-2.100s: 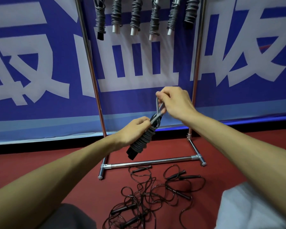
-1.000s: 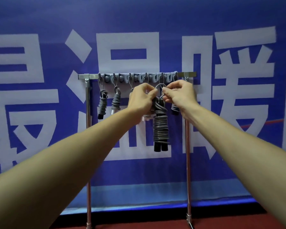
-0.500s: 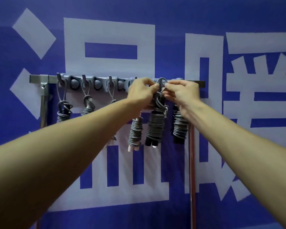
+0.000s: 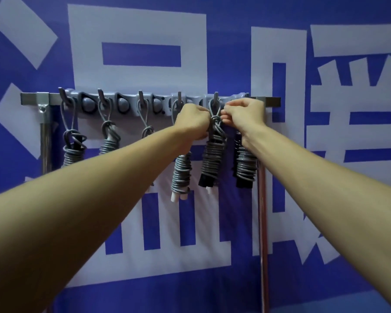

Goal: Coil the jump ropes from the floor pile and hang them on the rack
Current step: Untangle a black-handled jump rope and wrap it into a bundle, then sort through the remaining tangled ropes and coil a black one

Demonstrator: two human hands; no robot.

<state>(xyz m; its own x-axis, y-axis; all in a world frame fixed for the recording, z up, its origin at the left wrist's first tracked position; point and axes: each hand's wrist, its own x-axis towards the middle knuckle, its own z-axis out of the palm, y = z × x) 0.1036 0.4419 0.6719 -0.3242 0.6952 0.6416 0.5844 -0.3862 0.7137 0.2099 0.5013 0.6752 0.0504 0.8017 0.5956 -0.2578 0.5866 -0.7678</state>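
While the loop of the coiled jump rope [image 4: 211, 159] sits over a hook [image 4: 215, 98] on the rack's top bar [image 4: 32, 99], both hands close on it at the knot.

Left hand [image 4: 193, 122]: fingers curled against the top of the bundle from its left side, probably steadying its weight. Right hand [image 4: 242, 114]: fingertips pinch the loop strands near the knot, likely guiding the loop onto the hook. The hands sit close together, with the rope between them.

The bundle hangs upright, handle ends down, between a white-ended bundle [image 4: 181, 175] and a black-ended bundle [image 4: 244, 168] that is partly behind the right wrist. Three more coiled ropes [image 4: 73, 150] hang further left, one loop per hook, a spacing that should keep the bundles from tangling.

The loop looks seated, though not certainly. The floor pile is out of view. A blue banner [image 4: 325, 199] hangs behind.
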